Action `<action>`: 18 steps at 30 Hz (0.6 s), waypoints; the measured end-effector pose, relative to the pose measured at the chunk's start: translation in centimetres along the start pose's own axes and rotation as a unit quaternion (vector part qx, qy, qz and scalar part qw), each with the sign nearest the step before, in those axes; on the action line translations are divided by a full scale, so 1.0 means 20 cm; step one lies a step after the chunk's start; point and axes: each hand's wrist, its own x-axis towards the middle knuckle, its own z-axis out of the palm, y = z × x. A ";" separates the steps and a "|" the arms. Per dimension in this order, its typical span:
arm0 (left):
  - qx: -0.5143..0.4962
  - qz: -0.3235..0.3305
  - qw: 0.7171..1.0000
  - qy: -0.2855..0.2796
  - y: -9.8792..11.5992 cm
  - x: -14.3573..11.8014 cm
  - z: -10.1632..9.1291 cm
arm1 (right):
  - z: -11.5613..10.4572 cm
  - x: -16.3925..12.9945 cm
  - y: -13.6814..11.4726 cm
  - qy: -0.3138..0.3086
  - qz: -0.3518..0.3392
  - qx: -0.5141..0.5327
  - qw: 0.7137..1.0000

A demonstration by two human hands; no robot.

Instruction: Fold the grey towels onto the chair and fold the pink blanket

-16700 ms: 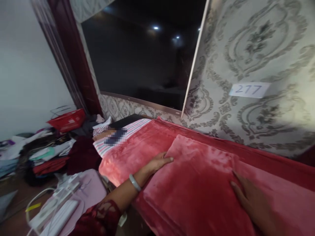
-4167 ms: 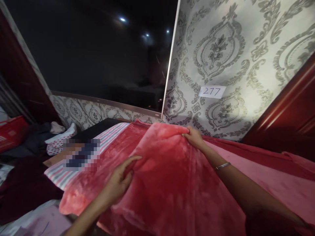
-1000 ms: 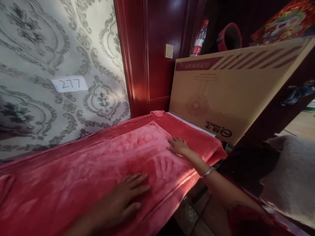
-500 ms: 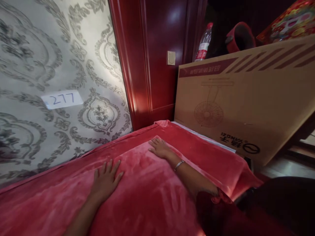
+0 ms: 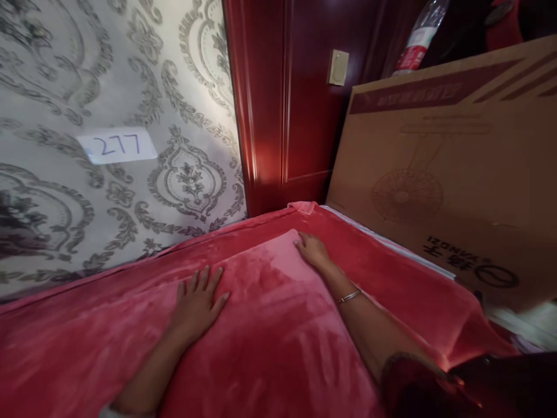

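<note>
A red plush blanket (image 5: 261,325) lies folded on a larger red cover (image 5: 391,273) of similar cloth. My left hand (image 5: 195,307) rests flat on the blanket near its far edge, fingers spread and holding nothing. At the blanket's far right corner is my right hand (image 5: 313,251), a metal bangle (image 5: 349,296) round its wrist. Its fingers are slightly bent and touch the corner's edge, without a visible grip on the cloth. Pale streaks in the pile mark the blanket's surface.
Patterned wallpaper (image 5: 191,180) with a paper label (image 5: 117,145) reading 277 borders the left side. A dark red wood panel (image 5: 304,128) carries a switch plate (image 5: 338,67). A large cardboard box (image 5: 470,168) stands along the right, with a plastic bottle (image 5: 420,43) behind its top edge.
My right hand has slid from the top of the blanket's corner to its right edge, its fingers now more bent. The left hand stays flat on the cloth. The view has shifted.
</note>
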 end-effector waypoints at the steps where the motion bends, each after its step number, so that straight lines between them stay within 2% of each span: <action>1: -0.009 -0.001 1.000 0.005 0.00 0.00 0.00 | -0.01 0.02 0.00 -0.008 0.008 0.008 1.000; 5: -0.036 0.001 0.999 0.005 0.02 -0.02 -0.01 | -0.04 0.14 -0.03 -0.040 0.038 0.034 0.998; 10: -0.050 0.001 0.999 -0.002 -0.01 -0.04 -0.06 | -0.01 0.19 -0.06 -0.030 0.051 0.050 0.997; 13: -0.018 -0.049 0.999 -0.003 -0.11 -0.03 -0.08 | 0.05 0.15 -0.05 0.009 0.046 0.043 0.998; 16: 0.005 -0.119 0.992 -0.038 -0.21 -0.02 -0.07 | 0.08 0.13 -0.02 0.034 0.043 0.029 0.998; 18: 0.001 -0.139 0.988 -0.059 -0.24 -0.01 -0.06 | 0.08 0.14 -0.01 0.037 0.049 0.021 0.998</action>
